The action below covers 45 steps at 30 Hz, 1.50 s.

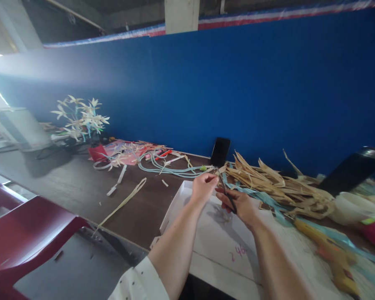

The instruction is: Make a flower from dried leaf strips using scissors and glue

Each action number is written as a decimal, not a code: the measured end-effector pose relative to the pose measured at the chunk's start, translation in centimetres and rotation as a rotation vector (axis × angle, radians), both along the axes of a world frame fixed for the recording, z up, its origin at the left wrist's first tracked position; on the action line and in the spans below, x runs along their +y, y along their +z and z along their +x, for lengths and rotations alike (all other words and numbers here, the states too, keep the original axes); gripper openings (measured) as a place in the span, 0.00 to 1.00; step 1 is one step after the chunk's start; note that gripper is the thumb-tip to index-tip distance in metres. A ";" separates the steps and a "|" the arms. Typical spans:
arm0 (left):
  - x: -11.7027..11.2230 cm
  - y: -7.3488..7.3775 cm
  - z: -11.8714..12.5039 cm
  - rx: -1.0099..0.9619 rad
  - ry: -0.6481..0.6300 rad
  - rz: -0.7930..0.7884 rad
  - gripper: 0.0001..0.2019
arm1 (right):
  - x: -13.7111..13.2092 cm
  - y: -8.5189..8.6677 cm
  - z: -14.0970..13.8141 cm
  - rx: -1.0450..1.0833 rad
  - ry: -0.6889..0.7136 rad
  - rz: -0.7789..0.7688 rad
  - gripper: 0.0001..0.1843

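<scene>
My right hand (237, 204) grips a pair of dark-handled scissors (225, 189), whose blades point up and away from me. Close beside it, my left hand (203, 186) is closed in a pinch near the blades; a small pale piece shows at its fingertips, too small to name. Both hands are above a shallow white cardboard box (206, 237) with pink handwriting on it. A few pale scraps (223, 216) lie in the box beneath the scissors.
Dried husks (268, 177) and blue ribbon (268, 199) lie to the right, near a yellow glue gun (329, 252) and a white bowl (354, 208). A phone (220, 152) leans against the blue partition. Husk flowers (84, 116) stand left; a red chair (34, 233) is at the table's edge.
</scene>
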State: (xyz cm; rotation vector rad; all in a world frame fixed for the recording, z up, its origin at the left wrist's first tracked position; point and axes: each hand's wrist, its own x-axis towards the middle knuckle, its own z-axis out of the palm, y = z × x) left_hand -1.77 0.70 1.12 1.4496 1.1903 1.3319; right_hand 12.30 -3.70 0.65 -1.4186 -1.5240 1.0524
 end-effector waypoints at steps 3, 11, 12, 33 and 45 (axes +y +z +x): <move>0.1 -0.1 0.0 0.003 0.006 0.003 0.11 | 0.1 -0.2 0.1 -0.024 -0.001 0.004 0.27; 0.1 -0.2 0.1 -0.004 0.009 -0.008 0.11 | 0.2 -0.4 0.2 0.021 0.011 -0.007 0.28; 0.1 -0.2 0.2 -0.005 0.008 -0.009 0.11 | 0.2 -0.4 0.2 0.024 0.016 -0.007 0.28; 0.0 -0.2 0.2 0.030 0.010 0.089 0.10 | 0.2 -0.1 0.0 0.174 -0.132 -0.048 0.31; -0.4 0.0 0.3 0.071 0.036 0.246 0.09 | 0.3 0.5 0.0 0.231 -0.301 -0.016 0.26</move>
